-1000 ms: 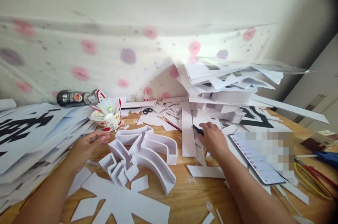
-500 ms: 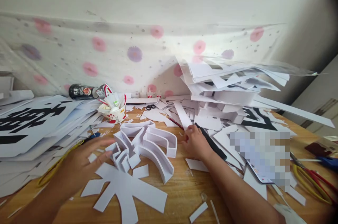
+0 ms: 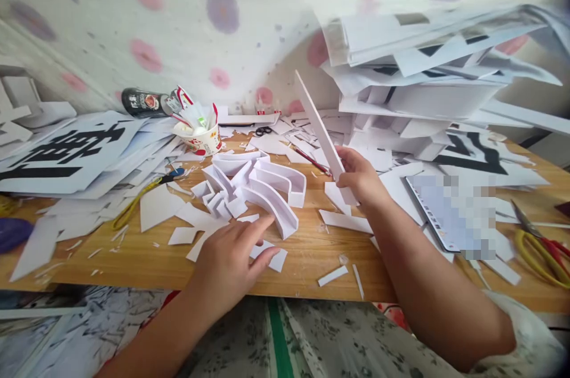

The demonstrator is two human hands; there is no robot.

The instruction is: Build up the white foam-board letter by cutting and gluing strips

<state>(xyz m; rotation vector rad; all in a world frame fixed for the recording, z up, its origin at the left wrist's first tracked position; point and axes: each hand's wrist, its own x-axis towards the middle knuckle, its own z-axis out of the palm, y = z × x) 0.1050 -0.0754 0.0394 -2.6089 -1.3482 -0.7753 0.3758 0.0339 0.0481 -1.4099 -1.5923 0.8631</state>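
My right hand (image 3: 360,179) pinches the lower end of a long white foam-board strip (image 3: 318,129) and holds it upright, tilted to the left, above the table. My left hand (image 3: 234,256) is open, thumb and index finger spread, over a flat white cut-out (image 3: 196,215) that it partly covers. Whether the palm touches the cut-out I cannot tell. Just beyond the left fingertips stands a white hollow shape (image 3: 271,203) with thin upright walls and curved arms.
Scissors (image 3: 541,241) and a phone (image 3: 430,212) lie at right, below a tall stack of white pieces (image 3: 423,99). Printed sheets (image 3: 89,152) are piled at left. A paper tub (image 3: 200,140) and a dark bottle (image 3: 145,103) sit at the back. Scraps litter the wooden table (image 3: 307,274).
My right hand has picked up the white strip from the table and raised it. My left hand has moved right, over the flat cut-out. The view has tilted down.
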